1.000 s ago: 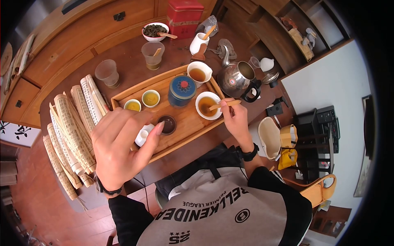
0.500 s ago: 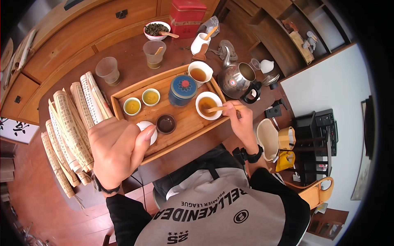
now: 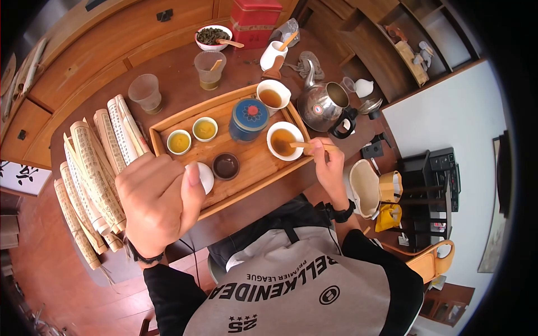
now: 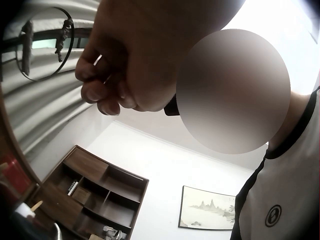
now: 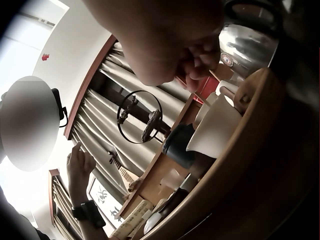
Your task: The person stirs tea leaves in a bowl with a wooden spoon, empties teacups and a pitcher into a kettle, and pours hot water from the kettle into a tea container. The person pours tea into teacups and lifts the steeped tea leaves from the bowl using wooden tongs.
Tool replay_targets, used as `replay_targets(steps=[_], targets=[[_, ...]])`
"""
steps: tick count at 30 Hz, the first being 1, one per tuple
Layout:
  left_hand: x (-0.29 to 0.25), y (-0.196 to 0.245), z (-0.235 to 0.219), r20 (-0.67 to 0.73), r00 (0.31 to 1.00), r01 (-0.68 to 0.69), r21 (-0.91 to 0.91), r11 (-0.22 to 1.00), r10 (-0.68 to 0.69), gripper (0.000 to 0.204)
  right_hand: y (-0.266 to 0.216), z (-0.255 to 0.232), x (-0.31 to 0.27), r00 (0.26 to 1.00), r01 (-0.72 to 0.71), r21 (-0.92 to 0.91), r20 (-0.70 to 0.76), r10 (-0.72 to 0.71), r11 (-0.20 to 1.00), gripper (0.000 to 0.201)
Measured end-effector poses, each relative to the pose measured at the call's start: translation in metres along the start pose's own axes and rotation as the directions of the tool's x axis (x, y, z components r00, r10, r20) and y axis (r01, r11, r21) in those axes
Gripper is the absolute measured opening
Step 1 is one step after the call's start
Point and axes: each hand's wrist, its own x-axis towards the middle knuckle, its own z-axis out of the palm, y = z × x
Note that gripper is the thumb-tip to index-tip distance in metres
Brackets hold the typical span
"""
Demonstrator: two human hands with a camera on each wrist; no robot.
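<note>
My right hand (image 3: pixel 330 168) pinches a light wooden stick (image 3: pixel 302 145) whose far end dips into a white bowl of brown tea (image 3: pixel 282 124) at the tray's right end. The left hand (image 3: pixel 159 201), raised over the tray's near left corner, has its fingers curled; the left wrist view shows nothing in those fingers (image 4: pixel 100 92). Behind its thumb a white round lid (image 3: pixel 207 180) is partly hidden, beside a dark cup (image 3: pixel 226 167). Two small cups of yellow tea (image 3: pixel 179 142) (image 3: pixel 205 129) and a blue canister (image 3: pixel 247 130) stand on the wooden tray (image 3: pixel 255 183).
At the tray's back right are a tea pitcher (image 3: pixel 283 89) and a steel kettle (image 3: pixel 319 109). Bamboo scrolls (image 3: pixel 92 168) lie left. Behind stand two clear cups (image 3: pixel 145 92) (image 3: pixel 210 70), a bowl of leaves (image 3: pixel 214 37), a red tin (image 3: pixel 255 25) and a white holder (image 3: pixel 273 55).
The left hand's thumb and fingers have drawn together, and it has shifted slightly left, uncovering the yellow tea cup. The right hand still pinches the stick, its dipped end moved slightly within the bowl.
</note>
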Motion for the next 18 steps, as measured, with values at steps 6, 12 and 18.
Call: replay_targets(steps=[6,12,18], targets=[[-0.001,0.0,0.003,-0.015,1.0,0.006,-0.015,1.0,-0.006,0.029,0.015,0.008,-0.007,0.987,-0.16,0.31,0.024,0.161,0.937,0.026],[-0.002,-0.002,0.006,-0.029,1.0,-0.008,-0.049,0.999,0.007,0.028,0.023,0.011,-0.004,0.961,-0.265,0.42,0.039,0.274,0.868,0.034],[-0.002,-0.001,0.007,-0.032,0.999,-0.001,-0.052,0.999,-0.001,0.028,0.026,0.009,-0.002,0.909,-0.376,0.54,0.058,0.412,0.753,0.031]])
